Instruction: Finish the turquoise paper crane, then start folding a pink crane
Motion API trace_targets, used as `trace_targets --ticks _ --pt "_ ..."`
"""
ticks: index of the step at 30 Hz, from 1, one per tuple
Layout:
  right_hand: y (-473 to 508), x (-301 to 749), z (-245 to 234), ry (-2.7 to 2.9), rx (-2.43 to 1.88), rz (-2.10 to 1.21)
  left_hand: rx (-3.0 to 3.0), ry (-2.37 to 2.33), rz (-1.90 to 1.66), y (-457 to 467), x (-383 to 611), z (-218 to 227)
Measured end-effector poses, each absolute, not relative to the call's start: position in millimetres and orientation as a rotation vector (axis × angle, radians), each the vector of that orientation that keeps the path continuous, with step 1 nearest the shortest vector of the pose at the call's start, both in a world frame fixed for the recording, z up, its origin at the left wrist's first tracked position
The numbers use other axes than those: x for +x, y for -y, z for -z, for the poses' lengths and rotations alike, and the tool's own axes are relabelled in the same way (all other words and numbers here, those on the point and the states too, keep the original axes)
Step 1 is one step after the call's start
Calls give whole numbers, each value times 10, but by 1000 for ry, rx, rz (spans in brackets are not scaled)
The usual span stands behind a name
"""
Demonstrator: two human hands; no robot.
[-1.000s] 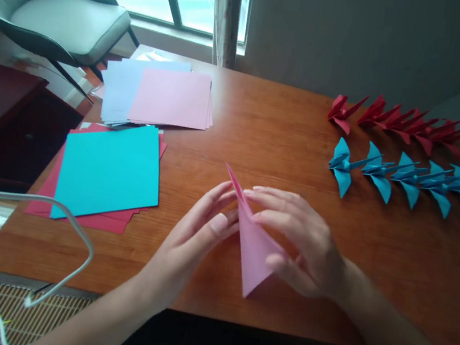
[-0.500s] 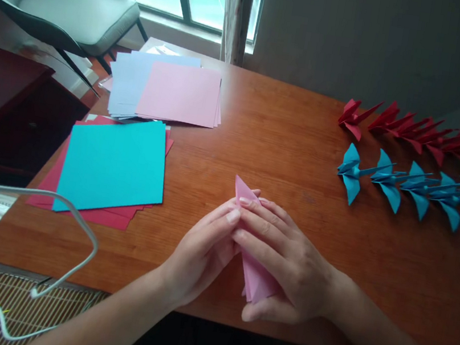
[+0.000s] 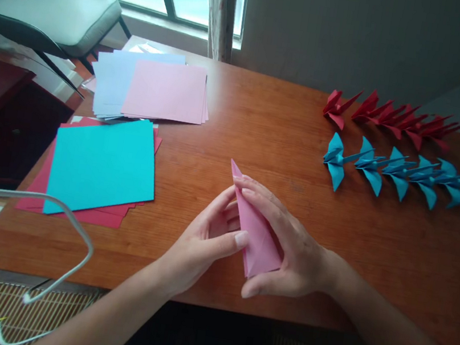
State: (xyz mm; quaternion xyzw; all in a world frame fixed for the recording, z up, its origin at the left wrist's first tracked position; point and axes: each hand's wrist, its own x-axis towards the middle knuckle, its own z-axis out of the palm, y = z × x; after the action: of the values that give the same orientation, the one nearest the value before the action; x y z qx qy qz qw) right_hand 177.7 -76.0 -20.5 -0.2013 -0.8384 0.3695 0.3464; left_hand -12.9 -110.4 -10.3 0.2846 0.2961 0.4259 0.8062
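Observation:
Between my two hands is a piece of folded pink origami paper (image 3: pixel 258 237), narrow and pointed, its tip angled away from me to the upper left. My left hand (image 3: pixel 206 244) grips its left edge, thumb on top and the other fingers behind or under it. My right hand (image 3: pixel 291 251) curves along the right side, fingertips near the pointed end and thumb by the wide lower end. The underside of the paper is hidden. Both hands are over the front part of the wooden table (image 3: pixel 238 116).
Several red paper cranes (image 3: pixel 393 119) and blue paper cranes (image 3: pixel 395 168) stand in two rows at right. To the left lie turquoise paper (image 3: pixel 103 168) over red sheets (image 3: pixel 32 189), with pink sheets (image 3: pixel 166 91) and pale blue sheets (image 3: pixel 111 83) behind. A white cable (image 3: pixel 79 225) bends at the lower left.
My left thumb has moved down onto the paper's left edge, and my right fingers have drawn aside, uncovering more of the pink paper. The whole view has shifted slightly.

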Motion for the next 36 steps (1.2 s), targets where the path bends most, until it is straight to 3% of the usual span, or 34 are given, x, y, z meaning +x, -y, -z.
trace_targets --ticks 7,21,31,36 --pt "727 1794 182 2083 -525 -1121 619 -624 -921 1112 -128 149" --pt "723 1798 198 2103 -520 -1117 613 -659 -913 1112 -128 140" --pt "798 1737 243 2352 -503 -848 513 -802 -928 1123 -112 99" --pt "855 1707 181 2290 -450 -901 481 -862 -898 1117 -100 138"
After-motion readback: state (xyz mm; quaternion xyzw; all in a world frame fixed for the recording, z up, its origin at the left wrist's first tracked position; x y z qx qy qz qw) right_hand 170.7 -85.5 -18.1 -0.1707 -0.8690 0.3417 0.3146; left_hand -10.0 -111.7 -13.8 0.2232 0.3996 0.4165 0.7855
